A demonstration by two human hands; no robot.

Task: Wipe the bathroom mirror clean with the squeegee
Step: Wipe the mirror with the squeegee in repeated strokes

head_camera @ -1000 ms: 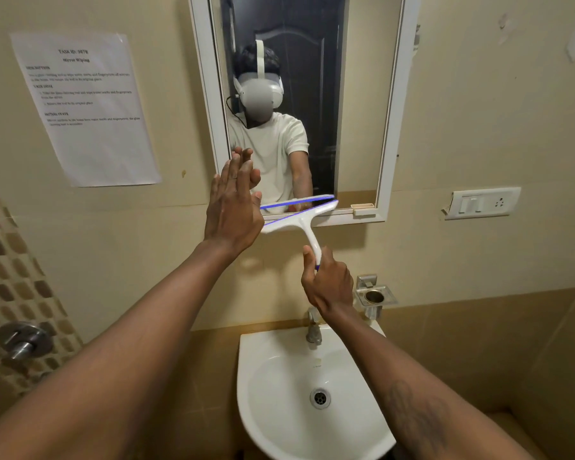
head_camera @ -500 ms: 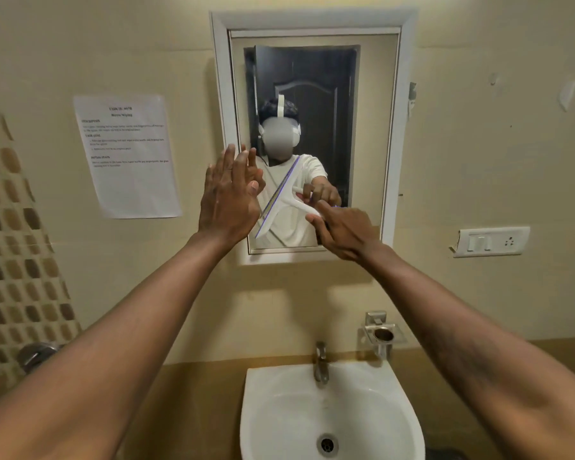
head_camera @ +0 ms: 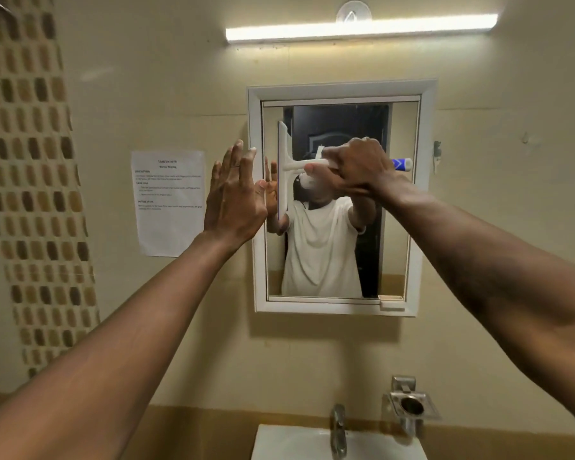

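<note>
A white-framed bathroom mirror (head_camera: 402,227) hangs on the beige wall. My right hand (head_camera: 356,167) grips the handle of a white squeegee (head_camera: 284,167), whose blade stands vertical against the glass near the mirror's left edge, in its upper half. The handle's blue end pokes out to the right of my fist. My left hand (head_camera: 234,197) is raised flat with fingers spread, at the mirror's left frame, holding nothing. The glass reflects a person in a white shirt and both hands.
A printed paper sheet (head_camera: 170,202) is taped to the wall left of the mirror. Below are a white sink (head_camera: 279,443), a steel tap (head_camera: 338,433) and a metal holder (head_camera: 410,406). A tube light (head_camera: 362,28) glows above. Mosaic tiles (head_camera: 37,194) run down the far left.
My right hand lifted the squeegee from the mirror's bottom edge to the upper left and turned its blade vertical. The view tilted upward; my left hand stayed raised at the frame.
</note>
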